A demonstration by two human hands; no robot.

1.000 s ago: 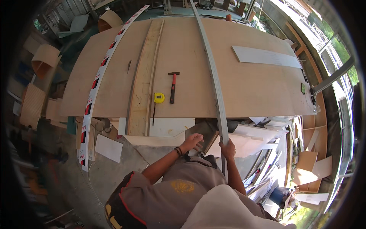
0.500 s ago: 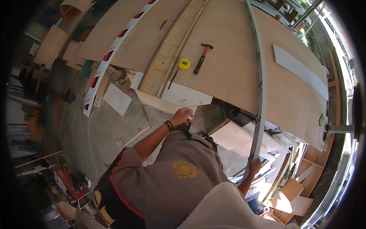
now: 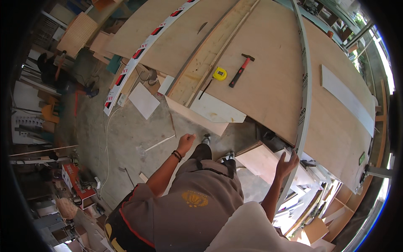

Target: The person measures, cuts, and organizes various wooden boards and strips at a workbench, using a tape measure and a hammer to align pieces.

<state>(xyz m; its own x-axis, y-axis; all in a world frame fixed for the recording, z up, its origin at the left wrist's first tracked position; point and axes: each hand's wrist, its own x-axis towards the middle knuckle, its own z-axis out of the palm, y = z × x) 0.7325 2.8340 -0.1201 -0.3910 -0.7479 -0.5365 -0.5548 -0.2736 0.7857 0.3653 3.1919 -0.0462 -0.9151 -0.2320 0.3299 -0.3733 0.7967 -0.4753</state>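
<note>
Through the head camera I had my right hand (image 3: 288,163) at the near part of a long grey metal bar (image 3: 306,92), thumb and fingers spread apart, the fingers against the bar's side and not wrapped round it as far as I could see. The bar ran across the bench (image 3: 268,63) toward the far edge, its near end jutting past the front beside my right forearm; I could not tell whether it lay flat on the surface.

My left hand (image 3: 185,143) hung over the floor (image 3: 126,134), well apart from the bar, its fingers curled into a loose fist; I could not make out anything in it.

On the bench, left of the bar, lay a red-and-black hammer (image 3: 241,72), with a yellow tape measure (image 3: 219,74) near it. Further left came a wooden plank (image 3: 205,63), then a long white strip (image 3: 145,45) with red and black marks. Right of the bar lay a pale panel (image 3: 348,96). A white sheet (image 3: 144,101) rested below the bench's front edge.
</note>
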